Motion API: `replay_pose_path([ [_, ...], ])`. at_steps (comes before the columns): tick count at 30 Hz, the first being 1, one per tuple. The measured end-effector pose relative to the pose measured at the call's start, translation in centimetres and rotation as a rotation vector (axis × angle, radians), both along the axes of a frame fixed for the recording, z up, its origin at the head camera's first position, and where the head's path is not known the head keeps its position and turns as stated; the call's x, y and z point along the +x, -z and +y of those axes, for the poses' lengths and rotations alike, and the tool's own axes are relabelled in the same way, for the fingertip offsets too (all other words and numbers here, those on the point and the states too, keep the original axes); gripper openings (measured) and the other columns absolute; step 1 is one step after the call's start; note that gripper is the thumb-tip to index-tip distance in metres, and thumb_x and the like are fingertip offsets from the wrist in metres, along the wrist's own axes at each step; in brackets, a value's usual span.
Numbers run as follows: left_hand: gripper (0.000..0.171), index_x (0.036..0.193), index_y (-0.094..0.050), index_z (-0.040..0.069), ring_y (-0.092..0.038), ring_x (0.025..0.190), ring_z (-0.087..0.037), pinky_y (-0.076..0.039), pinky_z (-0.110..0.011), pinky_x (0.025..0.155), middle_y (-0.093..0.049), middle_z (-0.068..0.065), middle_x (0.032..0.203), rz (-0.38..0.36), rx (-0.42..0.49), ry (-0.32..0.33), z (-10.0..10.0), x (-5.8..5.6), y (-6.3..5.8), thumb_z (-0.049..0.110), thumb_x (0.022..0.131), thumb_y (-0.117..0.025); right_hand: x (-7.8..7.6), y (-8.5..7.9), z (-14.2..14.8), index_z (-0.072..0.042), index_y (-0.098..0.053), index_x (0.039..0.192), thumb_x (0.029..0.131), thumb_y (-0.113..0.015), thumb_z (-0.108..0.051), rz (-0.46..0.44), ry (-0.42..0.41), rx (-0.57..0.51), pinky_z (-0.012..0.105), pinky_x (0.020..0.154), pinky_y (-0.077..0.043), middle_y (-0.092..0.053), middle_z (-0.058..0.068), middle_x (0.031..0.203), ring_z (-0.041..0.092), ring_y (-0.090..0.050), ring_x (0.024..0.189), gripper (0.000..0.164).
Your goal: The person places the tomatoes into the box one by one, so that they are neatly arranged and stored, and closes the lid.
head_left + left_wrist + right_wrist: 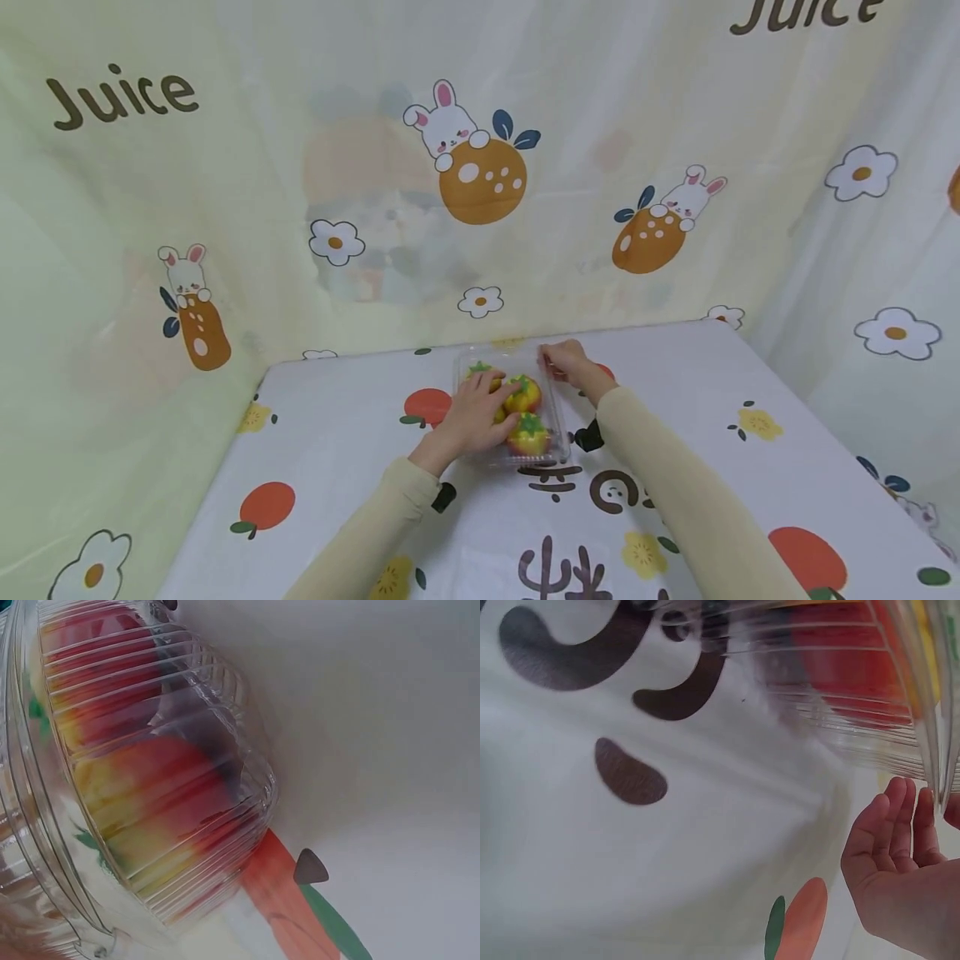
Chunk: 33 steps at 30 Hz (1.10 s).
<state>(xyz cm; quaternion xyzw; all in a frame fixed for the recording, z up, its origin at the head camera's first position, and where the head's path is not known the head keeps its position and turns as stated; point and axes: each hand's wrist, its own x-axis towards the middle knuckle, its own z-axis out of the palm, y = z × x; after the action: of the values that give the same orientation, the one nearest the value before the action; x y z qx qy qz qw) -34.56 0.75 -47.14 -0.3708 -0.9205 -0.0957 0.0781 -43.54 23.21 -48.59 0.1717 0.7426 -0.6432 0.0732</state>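
Observation:
A clear plastic clamshell box (557,408) lies on the table with several red and yellow fruits (529,435) with green leafy tops inside. Spread over the top of its lid is my left hand (474,414), fingers extended. At the far right corner, my right hand (573,362) pinches the rim between thumb and fingers. The right wrist view shows that hand (900,877) below the corner, with fingertips at the edges of lid and base, which lie close together. In the left wrist view, the ribbed side wall (247,772) shows the fruits through it.
A white tablecloth (337,467) printed with fruits, flowers and dark drawings covers the table. Behind the box hangs a pale curtain (262,167) with rabbits and flowers, close to the table's far edge. Small black devices (590,437) sit by both wrists.

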Motion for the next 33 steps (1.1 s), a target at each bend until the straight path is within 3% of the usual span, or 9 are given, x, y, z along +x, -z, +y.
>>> replay_pose_path([
  [6, 0.053, 0.145, -0.051, 0.019, -0.036, 0.130, -0.029, -0.034, -0.048, 0.107, -0.042, -0.011, 0.145, -0.010, 0.004, -0.004, 0.0, 0.0, 0.2, 0.043, 0.097, -0.048, 0.2, 0.0, 0.0, 0.002, -0.061, 0.107, 0.098, -0.056, -0.024, -0.008, -0.027, 0.009, 0.022, 0.058, -0.048, -0.061, -0.001, 0.077, 0.008, -0.054, 0.061, 0.028],
  [23, 0.052, 0.143, -0.053, 0.017, -0.035, 0.130, -0.030, -0.034, -0.050, 0.107, -0.042, -0.013, 0.145, -0.042, 0.045, -0.008, 0.2, -0.2, 0.6, 0.040, 0.097, -0.050, 0.6, 0.0, 0.3, 0.009, -0.057, 0.117, 0.100, -0.052, -0.022, 0.024, -0.081, 0.063, 0.023, 0.060, -0.050, -0.059, 0.001, 0.078, 0.008, -0.054, 0.061, 0.036],
  [28, 0.050, 0.142, -0.054, 0.017, -0.035, 0.132, -0.030, -0.033, -0.050, 0.108, -0.043, -0.013, 0.145, -0.053, 0.054, -0.005, 0.2, -0.2, 0.8, 0.038, 0.097, -0.052, 1.2, 0.2, 0.4, 0.010, -0.054, 0.126, 0.101, -0.050, -0.023, 0.059, -0.115, 0.146, 0.033, 0.076, -0.054, -0.062, 0.009, 0.090, 0.015, -0.060, 0.075, 0.042],
  [33, 0.050, 0.144, -0.052, 0.017, -0.034, 0.134, -0.030, -0.033, -0.050, 0.109, -0.040, -0.014, 0.148, -0.116, 0.085, -0.016, -0.1, -0.5, 0.5, 0.038, 0.098, -0.052, 2.5, -0.5, 0.5, 0.012, -0.051, 0.130, 0.103, -0.047, -0.025, 0.131, -0.185, 0.289, 0.047, 0.092, -0.050, -0.062, 0.026, 0.114, 0.037, -0.064, 0.102, 0.047],
])
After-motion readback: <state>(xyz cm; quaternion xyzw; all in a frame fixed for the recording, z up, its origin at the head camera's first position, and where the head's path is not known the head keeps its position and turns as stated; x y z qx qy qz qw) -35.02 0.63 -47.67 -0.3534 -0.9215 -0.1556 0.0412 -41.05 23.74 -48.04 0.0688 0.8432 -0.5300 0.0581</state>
